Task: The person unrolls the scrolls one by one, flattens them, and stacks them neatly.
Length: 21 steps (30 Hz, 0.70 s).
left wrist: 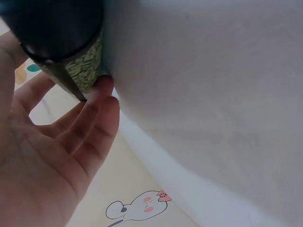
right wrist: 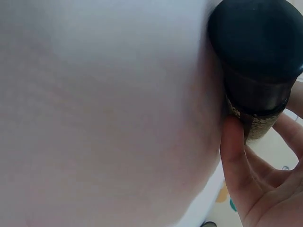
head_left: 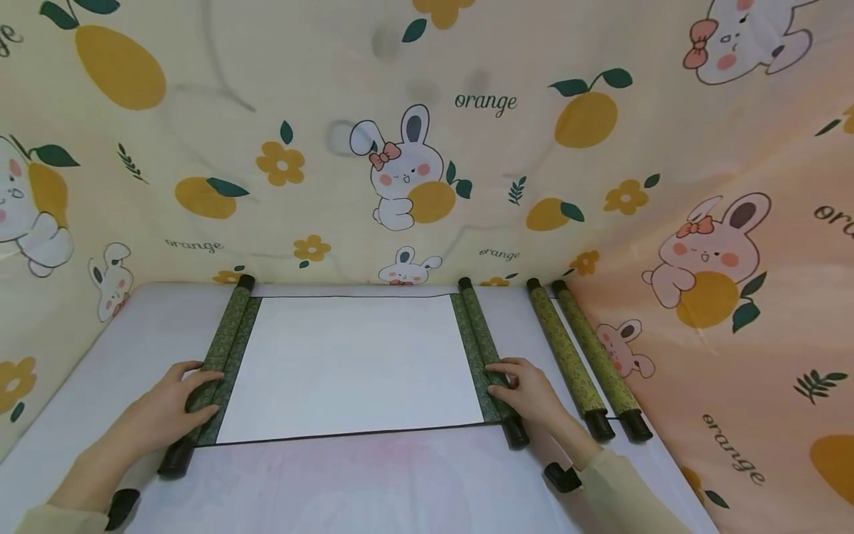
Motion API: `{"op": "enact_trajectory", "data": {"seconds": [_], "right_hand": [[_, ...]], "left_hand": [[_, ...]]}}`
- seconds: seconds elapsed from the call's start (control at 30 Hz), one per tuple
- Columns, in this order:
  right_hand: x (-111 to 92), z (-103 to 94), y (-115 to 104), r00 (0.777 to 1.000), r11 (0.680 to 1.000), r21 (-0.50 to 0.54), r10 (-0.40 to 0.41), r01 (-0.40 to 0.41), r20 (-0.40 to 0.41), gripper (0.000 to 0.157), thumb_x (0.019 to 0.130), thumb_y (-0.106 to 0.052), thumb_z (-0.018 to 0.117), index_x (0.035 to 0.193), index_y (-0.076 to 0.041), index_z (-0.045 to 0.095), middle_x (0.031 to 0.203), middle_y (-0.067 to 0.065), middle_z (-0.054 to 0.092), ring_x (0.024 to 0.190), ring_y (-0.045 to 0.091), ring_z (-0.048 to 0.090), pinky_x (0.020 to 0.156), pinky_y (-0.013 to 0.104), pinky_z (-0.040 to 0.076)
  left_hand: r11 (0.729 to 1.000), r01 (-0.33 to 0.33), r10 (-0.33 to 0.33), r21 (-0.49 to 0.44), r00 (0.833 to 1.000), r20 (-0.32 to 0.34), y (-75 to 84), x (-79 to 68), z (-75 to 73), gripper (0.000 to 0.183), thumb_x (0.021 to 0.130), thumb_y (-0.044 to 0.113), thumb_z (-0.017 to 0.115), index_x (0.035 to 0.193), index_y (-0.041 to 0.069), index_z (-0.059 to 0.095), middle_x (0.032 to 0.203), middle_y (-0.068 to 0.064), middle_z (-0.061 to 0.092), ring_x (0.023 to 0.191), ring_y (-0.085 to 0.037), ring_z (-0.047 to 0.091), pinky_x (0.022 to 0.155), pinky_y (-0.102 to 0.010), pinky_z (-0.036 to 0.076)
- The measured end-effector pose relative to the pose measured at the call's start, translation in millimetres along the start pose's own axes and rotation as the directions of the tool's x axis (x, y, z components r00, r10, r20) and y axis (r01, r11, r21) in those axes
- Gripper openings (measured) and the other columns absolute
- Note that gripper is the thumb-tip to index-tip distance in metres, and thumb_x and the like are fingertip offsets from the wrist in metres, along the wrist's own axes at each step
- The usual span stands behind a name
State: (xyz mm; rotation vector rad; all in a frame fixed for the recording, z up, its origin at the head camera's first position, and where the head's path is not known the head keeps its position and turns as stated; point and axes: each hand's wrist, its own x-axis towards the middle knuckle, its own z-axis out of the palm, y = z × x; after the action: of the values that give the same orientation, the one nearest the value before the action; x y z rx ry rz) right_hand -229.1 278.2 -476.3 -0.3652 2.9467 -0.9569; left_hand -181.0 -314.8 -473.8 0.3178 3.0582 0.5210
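Observation:
A hanging scroll (head_left: 353,363) lies partly unrolled on the white table, its blank white sheet framed at both sides by dark green patterned borders. My left hand (head_left: 160,411) grips the left roll (head_left: 223,337) near its front end, thumb on the near side and fingers over it. On the other side, my right hand (head_left: 530,389) holds the right roll (head_left: 475,311), also close to the front. Black end caps tip both rolls; the left cap (left wrist: 61,28) fills the upper corner of the left wrist view, and the right cap (right wrist: 258,42) looms large in the right wrist view.
A second scroll with yellow-green rolls (head_left: 567,348) lies to the right, its two rolls side by side near the table's right edge. Behind the white table (head_left: 373,482) hangs a cream cloth (head_left: 320,96) printed with rabbits and oranges, which also runs along both sides.

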Motion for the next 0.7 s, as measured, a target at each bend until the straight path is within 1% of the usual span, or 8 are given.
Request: {"op": "enact_trajectory", "data": {"seconds": [0.2, 0.3, 0.5, 0.6, 0.7], "right_hand": [[-2.9, 1.1, 0.8, 1.0, 1.0, -0.009, -0.008, 0.008, 0.005, 0.039, 0.094, -0.016, 0.079, 0.132, -0.01, 0.072, 0.145, 0.022, 0.055, 0.078, 0.015, 0.053, 0.066, 0.033, 0.045], [-5.8, 1.1, -0.8, 1.0, 1.0, -0.007, -0.019, 0.019, 0.008, 0.04, 0.094, -0.016, 0.079, 0.133, -0.01, 0.071, 0.145, 0.023, 0.055, 0.078, 0.015, 0.053, 0.065, 0.033, 0.044], [-12.0, -0.2, -4.5, 1.0, 1.0, 0.006, -0.017, 0.017, 0.013, 0.042, 0.094, -0.014, 0.078, 0.135, -0.01, 0.069, 0.146, 0.023, 0.054, 0.078, 0.015, 0.053, 0.063, 0.031, 0.044], [-13.7, -1.9, -6.1, 1.0, 1.0, 0.002, -0.022, 0.022, 0.003, 0.044, 0.094, -0.013, 0.078, 0.137, -0.01, 0.069, 0.146, 0.022, 0.054, 0.082, 0.016, 0.056, 0.065, 0.031, 0.046], [-16.3, -5.4, -9.0, 0.999, 0.999, 0.003, -0.04, 0.04, -0.019, 0.044, 0.094, -0.012, 0.078, 0.137, -0.009, 0.068, 0.145, 0.021, 0.055, 0.088, 0.018, 0.061, 0.067, 0.031, 0.049]], "left_hand": [[1.0, -0.006, 0.006, 0.013, 1.0, 0.011, 3.2, -2.8, -0.5, 0.057, 0.089, 0.021, 0.08, 0.136, -0.004, 0.06, 0.139, -0.046, 0.038, 0.113, -0.064, 0.055, 0.079, -0.069, 0.053], [1.0, -0.013, 0.013, 0.022, 1.0, 0.012, 4.6, -4.6, -0.2, 0.057, 0.089, 0.02, 0.08, 0.136, -0.005, 0.06, 0.139, -0.046, 0.039, 0.114, -0.065, 0.054, 0.08, -0.069, 0.053], [0.999, -0.005, 0.005, 0.036, 1.0, 0.001, 7.7, -7.9, 1.2, 0.058, 0.088, 0.02, 0.08, 0.136, -0.006, 0.06, 0.14, -0.045, 0.041, 0.118, -0.065, 0.051, 0.084, -0.071, 0.051], [0.999, -0.01, 0.011, 0.047, 1.0, -0.023, 11.1, -10.0, 0.9, 0.056, 0.087, 0.019, 0.081, 0.134, -0.005, 0.062, 0.139, -0.042, 0.044, 0.119, -0.064, 0.05, 0.085, -0.072, 0.05], [0.998, -0.041, 0.044, 0.042, 0.997, -0.064, 17.6, -12.5, -2.1, 0.053, 0.088, 0.018, 0.08, 0.133, -0.005, 0.063, 0.14, -0.039, 0.047, 0.119, -0.062, 0.05, 0.087, -0.072, 0.049]]}}
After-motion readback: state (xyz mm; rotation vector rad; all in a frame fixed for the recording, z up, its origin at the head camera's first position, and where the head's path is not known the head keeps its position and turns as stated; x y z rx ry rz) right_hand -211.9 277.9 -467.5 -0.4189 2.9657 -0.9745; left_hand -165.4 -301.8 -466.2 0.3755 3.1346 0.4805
